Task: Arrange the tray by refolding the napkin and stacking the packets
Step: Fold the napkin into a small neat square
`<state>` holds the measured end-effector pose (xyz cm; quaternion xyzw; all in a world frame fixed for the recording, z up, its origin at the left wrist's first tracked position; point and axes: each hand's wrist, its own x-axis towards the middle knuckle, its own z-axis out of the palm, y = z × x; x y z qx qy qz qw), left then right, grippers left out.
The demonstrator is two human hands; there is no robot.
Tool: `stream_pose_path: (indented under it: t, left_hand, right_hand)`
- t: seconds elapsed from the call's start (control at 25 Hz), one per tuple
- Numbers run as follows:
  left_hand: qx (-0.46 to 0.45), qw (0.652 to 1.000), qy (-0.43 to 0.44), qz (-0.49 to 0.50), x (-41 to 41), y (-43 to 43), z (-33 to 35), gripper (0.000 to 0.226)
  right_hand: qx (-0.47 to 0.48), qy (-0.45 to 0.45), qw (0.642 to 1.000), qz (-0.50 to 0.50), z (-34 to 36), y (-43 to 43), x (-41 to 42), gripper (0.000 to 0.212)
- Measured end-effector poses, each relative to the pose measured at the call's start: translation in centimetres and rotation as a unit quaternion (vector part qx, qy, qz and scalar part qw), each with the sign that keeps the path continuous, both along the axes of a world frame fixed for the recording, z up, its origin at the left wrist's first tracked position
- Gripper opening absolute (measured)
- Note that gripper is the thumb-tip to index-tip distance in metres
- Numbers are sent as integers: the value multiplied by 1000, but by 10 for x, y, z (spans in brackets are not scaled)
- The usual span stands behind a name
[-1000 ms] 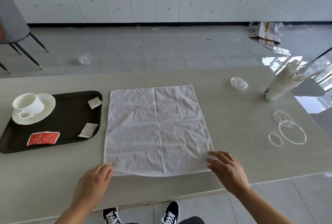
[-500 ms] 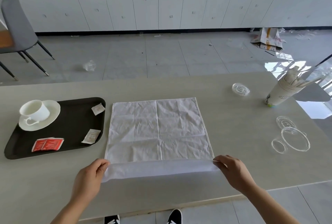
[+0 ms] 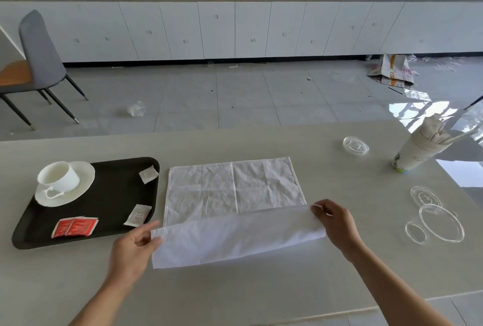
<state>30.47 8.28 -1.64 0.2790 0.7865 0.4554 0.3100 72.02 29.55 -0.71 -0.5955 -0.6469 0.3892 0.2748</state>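
Observation:
A white cloth napkin (image 3: 235, 189) lies spread on the table, its near edge lifted and turned over toward the far side. My left hand (image 3: 133, 249) pinches the napkin's near left corner. My right hand (image 3: 335, 221) pinches the near right corner. To the left sits a black tray (image 3: 115, 195). On the tray lie two red packets (image 3: 75, 226) side by side, one white packet (image 3: 137, 215) near the front right and another white packet (image 3: 148, 174) at the back right.
A white cup on a saucer (image 3: 61, 180) stands at the tray's back left. Clear plastic lids (image 3: 439, 221) lie on the table at the right, another lid (image 3: 355, 145) farther back. A stack of paper cups (image 3: 418, 150) stands at the far right. The table's near edge runs below my arms.
Both hands took hold of the napkin's near corners, lifted the near edge and carried it away from me, so a wider band is now folded over.

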Motion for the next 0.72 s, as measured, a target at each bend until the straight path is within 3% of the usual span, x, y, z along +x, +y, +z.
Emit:
stream_pose_path:
  t: [0.32, 0.72]
  left_hand:
    - [35, 995, 14, 90, -19, 67, 11, 18]
    - [-23, 995, 60, 77, -59, 167, 6, 15]
  right_hand:
    - [21, -27, 999, 9, 10, 70, -41, 17]
    - [-7, -101, 995, 4, -19, 158, -88, 18]
